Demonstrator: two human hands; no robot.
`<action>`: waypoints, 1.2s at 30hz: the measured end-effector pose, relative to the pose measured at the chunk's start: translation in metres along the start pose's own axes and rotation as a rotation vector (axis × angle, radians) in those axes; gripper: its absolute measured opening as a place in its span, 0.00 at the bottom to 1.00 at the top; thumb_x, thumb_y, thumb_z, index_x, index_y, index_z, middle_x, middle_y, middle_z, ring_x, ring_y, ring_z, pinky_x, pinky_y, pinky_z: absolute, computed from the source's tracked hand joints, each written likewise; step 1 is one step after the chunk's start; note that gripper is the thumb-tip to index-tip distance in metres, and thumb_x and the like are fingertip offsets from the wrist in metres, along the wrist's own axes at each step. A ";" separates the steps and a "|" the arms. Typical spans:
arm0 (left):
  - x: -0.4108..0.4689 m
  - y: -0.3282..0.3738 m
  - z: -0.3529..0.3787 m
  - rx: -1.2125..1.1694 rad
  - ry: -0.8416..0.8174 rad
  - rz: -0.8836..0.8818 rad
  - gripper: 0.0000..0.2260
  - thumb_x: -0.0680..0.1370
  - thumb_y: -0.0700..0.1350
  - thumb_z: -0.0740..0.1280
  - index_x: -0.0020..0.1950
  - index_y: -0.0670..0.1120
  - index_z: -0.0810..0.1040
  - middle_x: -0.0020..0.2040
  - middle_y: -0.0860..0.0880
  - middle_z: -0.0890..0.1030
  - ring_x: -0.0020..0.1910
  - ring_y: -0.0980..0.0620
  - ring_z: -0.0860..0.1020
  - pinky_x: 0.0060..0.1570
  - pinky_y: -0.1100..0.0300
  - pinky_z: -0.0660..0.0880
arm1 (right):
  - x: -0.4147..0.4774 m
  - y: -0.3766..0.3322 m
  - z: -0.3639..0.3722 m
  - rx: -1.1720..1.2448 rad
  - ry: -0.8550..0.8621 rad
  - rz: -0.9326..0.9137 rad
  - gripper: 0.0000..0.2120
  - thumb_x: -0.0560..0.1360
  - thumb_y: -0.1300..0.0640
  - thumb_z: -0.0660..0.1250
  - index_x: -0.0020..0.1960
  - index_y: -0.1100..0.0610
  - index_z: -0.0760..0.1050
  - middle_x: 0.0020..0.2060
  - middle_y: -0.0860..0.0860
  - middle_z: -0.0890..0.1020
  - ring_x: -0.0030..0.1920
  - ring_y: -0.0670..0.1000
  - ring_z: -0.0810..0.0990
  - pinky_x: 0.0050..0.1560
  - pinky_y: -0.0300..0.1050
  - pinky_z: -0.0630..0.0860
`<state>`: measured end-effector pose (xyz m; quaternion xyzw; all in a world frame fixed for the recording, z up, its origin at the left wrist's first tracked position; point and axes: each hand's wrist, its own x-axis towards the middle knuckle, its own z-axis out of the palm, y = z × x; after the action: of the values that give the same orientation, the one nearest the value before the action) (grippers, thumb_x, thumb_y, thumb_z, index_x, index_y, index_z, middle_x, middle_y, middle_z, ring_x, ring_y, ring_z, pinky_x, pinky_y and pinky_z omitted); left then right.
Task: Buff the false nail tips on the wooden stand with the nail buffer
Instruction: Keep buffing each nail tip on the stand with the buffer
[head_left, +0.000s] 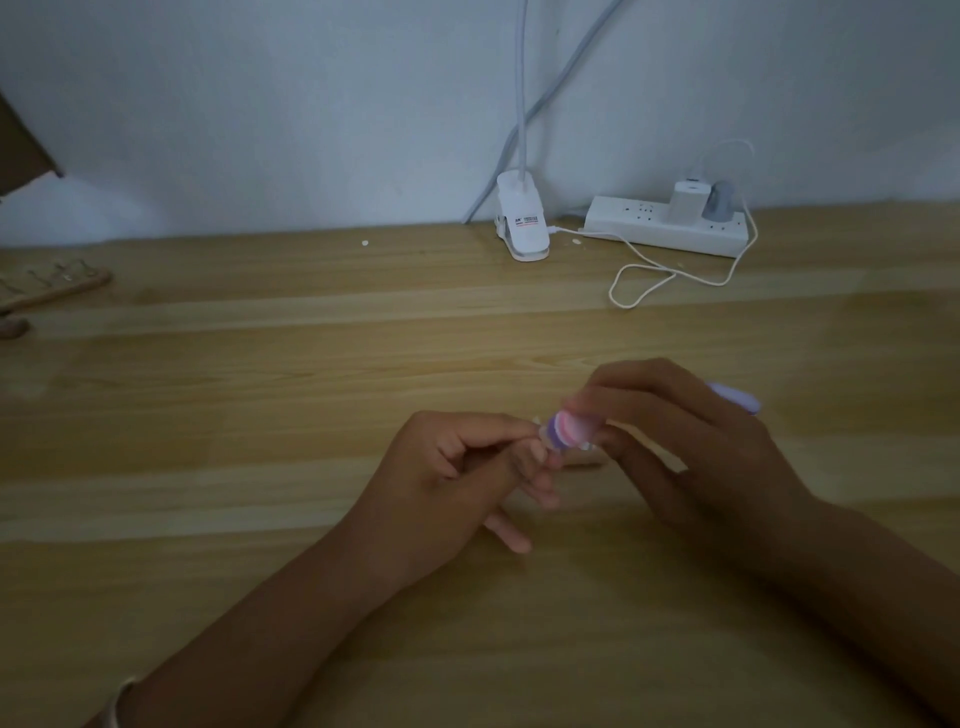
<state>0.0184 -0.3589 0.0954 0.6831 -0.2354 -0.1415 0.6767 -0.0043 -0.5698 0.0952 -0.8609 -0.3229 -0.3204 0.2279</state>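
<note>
My right hand (691, 447) grips a nail buffer (727, 428), a block with purple and pink layers; its blurred front end faces me and its pale purple tail (737, 399) sticks out behind my fingers. The buffer lies across a small wooden stand (584, 460), of which only a short pale strip shows under it. A whitish false nail tip (540, 419) peeks out beside the buffer. My left hand (457, 478) pinches the stand's left end between thumb and fingers, low over the wooden table (260, 415).
Another wooden stand with wire clips (57, 288) lies at the far left. At the back stand a white clip lamp base (522, 221) and a white power strip (670, 226) with plugs and a looping white cable (675, 278). A wall closes the back.
</note>
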 end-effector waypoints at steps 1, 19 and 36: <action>0.000 0.001 0.000 -0.002 -0.007 -0.002 0.10 0.77 0.40 0.65 0.50 0.35 0.82 0.38 0.41 0.83 0.41 0.45 0.84 0.28 0.53 0.81 | -0.001 -0.001 0.002 0.007 0.012 0.020 0.10 0.77 0.69 0.69 0.57 0.62 0.82 0.52 0.55 0.81 0.53 0.47 0.79 0.58 0.34 0.72; 0.000 0.004 -0.002 0.014 -0.073 -0.029 0.11 0.80 0.42 0.61 0.46 0.37 0.80 0.36 0.42 0.81 0.38 0.44 0.84 0.29 0.54 0.80 | 0.000 0.001 0.002 0.001 0.111 0.042 0.08 0.76 0.69 0.69 0.54 0.64 0.81 0.50 0.56 0.81 0.53 0.49 0.78 0.60 0.32 0.69; -0.001 0.006 -0.004 -0.037 -0.143 -0.034 0.12 0.80 0.44 0.60 0.41 0.41 0.79 0.33 0.43 0.79 0.33 0.44 0.82 0.31 0.56 0.78 | -0.002 0.004 0.006 -0.012 0.111 -0.004 0.07 0.77 0.68 0.67 0.54 0.64 0.81 0.50 0.57 0.80 0.52 0.50 0.78 0.60 0.32 0.68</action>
<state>0.0188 -0.3547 0.1014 0.6624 -0.2689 -0.2059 0.6682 -0.0003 -0.5700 0.0885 -0.8425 -0.3094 -0.3702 0.2397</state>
